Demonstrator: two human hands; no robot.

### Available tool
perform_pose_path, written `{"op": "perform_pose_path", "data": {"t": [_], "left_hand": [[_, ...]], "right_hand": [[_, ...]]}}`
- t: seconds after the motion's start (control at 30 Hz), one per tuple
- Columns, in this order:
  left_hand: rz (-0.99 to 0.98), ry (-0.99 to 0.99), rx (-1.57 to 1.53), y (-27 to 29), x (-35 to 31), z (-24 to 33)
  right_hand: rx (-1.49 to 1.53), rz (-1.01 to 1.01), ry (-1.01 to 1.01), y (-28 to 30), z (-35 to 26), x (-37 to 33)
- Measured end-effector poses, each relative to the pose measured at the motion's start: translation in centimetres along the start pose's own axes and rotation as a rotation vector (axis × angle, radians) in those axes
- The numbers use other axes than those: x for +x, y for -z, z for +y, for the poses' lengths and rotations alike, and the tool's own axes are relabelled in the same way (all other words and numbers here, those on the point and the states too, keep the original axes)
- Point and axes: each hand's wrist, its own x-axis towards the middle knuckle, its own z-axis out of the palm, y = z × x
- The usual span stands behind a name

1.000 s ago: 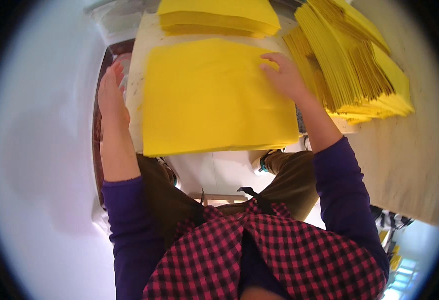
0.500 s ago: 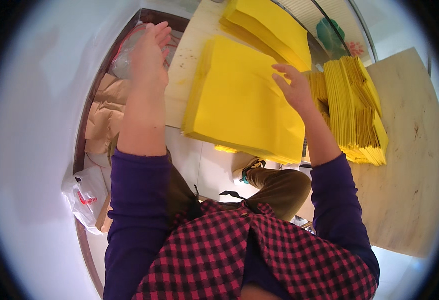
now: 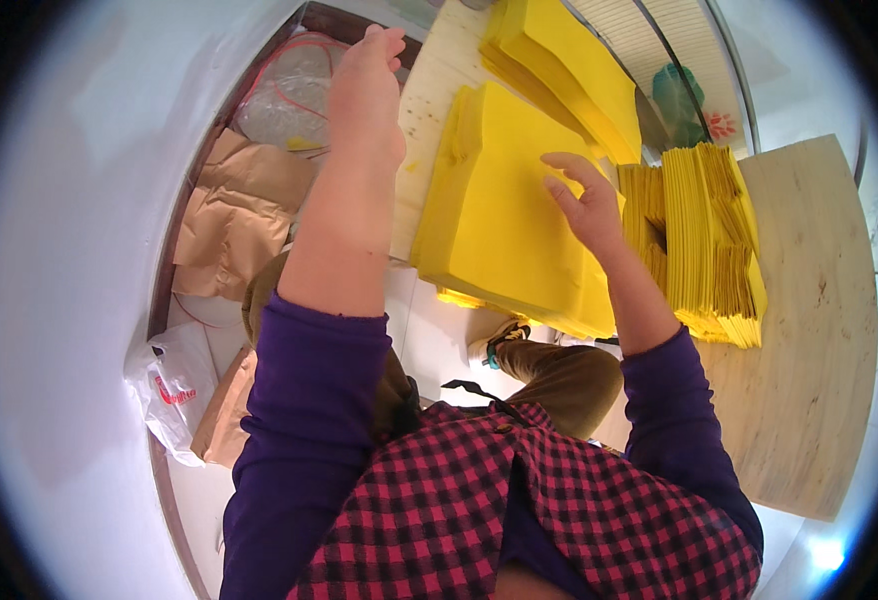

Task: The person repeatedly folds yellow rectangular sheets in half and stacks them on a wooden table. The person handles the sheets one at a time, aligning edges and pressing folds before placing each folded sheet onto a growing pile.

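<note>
- Stack of yellow sheets, the near stack (image 3: 509, 210), lies on a pale wooden tabletop (image 3: 433, 112), its lower edge jutting out past the wood on the wearer's side.
- Right hand (image 3: 593, 207) is over the right part of the near stack, thumb and fingers parted in a loose curve with nothing between them (whether the skin meets the top sheet, I cannot tell).
- Left hand (image 3: 364, 90) is beyond the near stack's upper left corner, well apart from it, fingers loosely extended and nothing seen in the grasp.
- Second yellow stack (image 3: 574, 75) lies just behind the near stack.
- Folded yellow bundles (image 3: 699, 240) are packed to the right of the near stack, their many edges showing; a wooden board (image 3: 804, 300) spreads out further right.
- Crumpled brown paper (image 3: 239, 210) and clear plastic (image 3: 284, 105) are left of the near stack, lower than the tabletop, with a white plastic bag (image 3: 174, 390) further toward the wearer.
- Shoe (image 3: 496, 342), 1 of the wearer's, shows below the near stack's lower edge.
</note>
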Motion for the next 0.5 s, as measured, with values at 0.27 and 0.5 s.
{"op": "perform_pose_path", "data": {"t": [0.27,0.5], "left_hand": [[0.007,-0.014,-0.021,0.0,0.3,0.3],[0.001,-0.017,-0.047,-0.2,0.4,0.3]], "right_hand": [[0.132,0.053,-0.151,0.4,2.4,3.3],[-0.011,0.058,-0.018,-1.1,3.7,3.5]]}}
